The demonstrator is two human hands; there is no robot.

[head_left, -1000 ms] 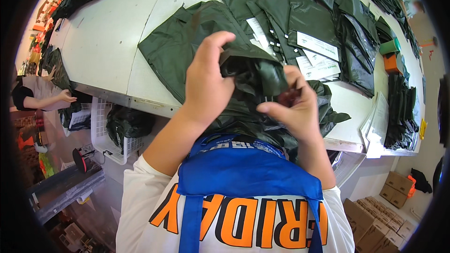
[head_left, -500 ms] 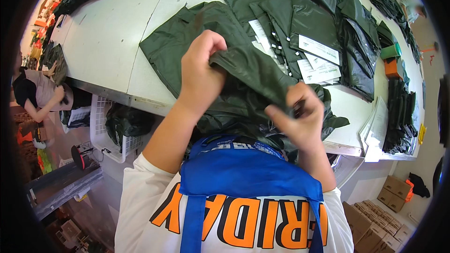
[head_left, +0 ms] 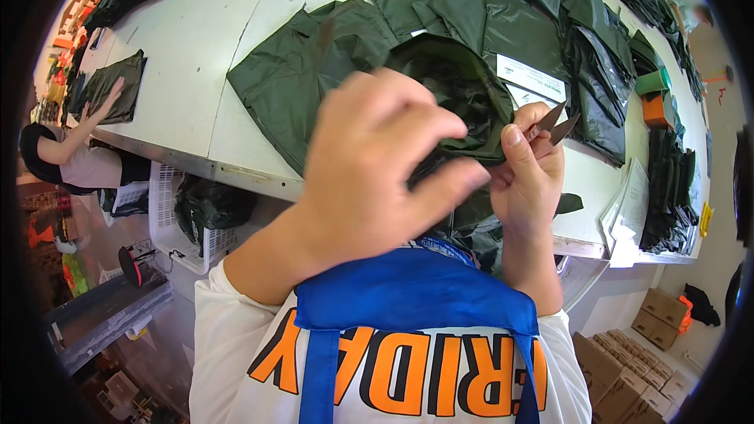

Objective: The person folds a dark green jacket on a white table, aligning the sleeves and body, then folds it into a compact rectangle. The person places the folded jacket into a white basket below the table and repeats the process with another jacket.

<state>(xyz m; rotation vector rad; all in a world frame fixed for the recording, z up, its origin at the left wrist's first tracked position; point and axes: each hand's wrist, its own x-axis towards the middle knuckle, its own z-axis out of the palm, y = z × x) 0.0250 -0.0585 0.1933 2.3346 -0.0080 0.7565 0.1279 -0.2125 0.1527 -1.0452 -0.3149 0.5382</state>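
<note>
My right hand (head_left: 530, 176) pinches the rim of a dark green garment (head_left: 314, 70) and also grips a small pair of thread snips (head_left: 554, 121), whose blades stick out past the fingers. The held part of the garment forms a round opening, with its dark inside showing. Just left of that opening, my left hand (head_left: 365, 172) is raised, smeared by motion, thumb and fingers apart with nothing seen in them. The rest of the garment is spread on the white table (head_left: 184, 102) and hangs over its near edge, partly hidden behind my hands.
Folded dark green garments (head_left: 471, 11) with white labels (head_left: 530, 78) overlap beyond my hands. At the right stand an orange box (head_left: 658, 110), a green roll (head_left: 653, 82) and a dark stack (head_left: 671, 196). A white crate (head_left: 166, 208) sits below the left edge; a co-worker (head_left: 63, 149) is farther left.
My left hand has let go of the garment and come nearer. My right hand has turned, showing the snips, and the garment's rim has opened out. The co-worker's arm has reached forward.
</note>
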